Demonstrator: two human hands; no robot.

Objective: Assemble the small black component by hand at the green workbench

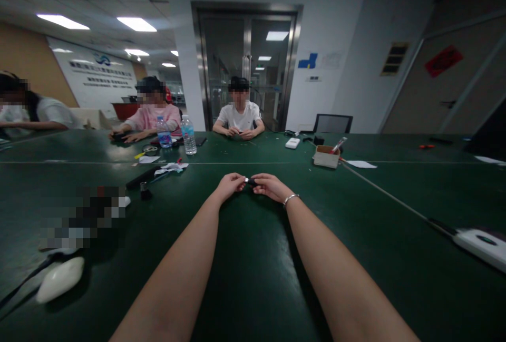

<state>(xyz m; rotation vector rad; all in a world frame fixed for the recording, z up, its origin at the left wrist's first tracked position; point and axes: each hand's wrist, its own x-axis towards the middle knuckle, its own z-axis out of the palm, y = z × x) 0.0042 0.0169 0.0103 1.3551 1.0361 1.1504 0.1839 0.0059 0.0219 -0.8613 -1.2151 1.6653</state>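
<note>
Both my hands meet over the green table [253, 257], at the middle of the view. Between them is a small black tube with a silver band [248, 181], too small to name more closely. My left hand [230, 186] pinches its silver end with thumb and fingertips. My right hand [272, 187], with a silver bracelet [291, 199] at the wrist, is closed around the black end. The fingers hide part of the tube.
Left lie a white computer mouse [61, 280], a black cap-like piece [145, 191] and crumpled paper [174, 167]. Two water bottles [188, 136] stand farther back. A small box [326, 157] is right of centre, a white device with a cord [480, 244] far right. Several people sit around.
</note>
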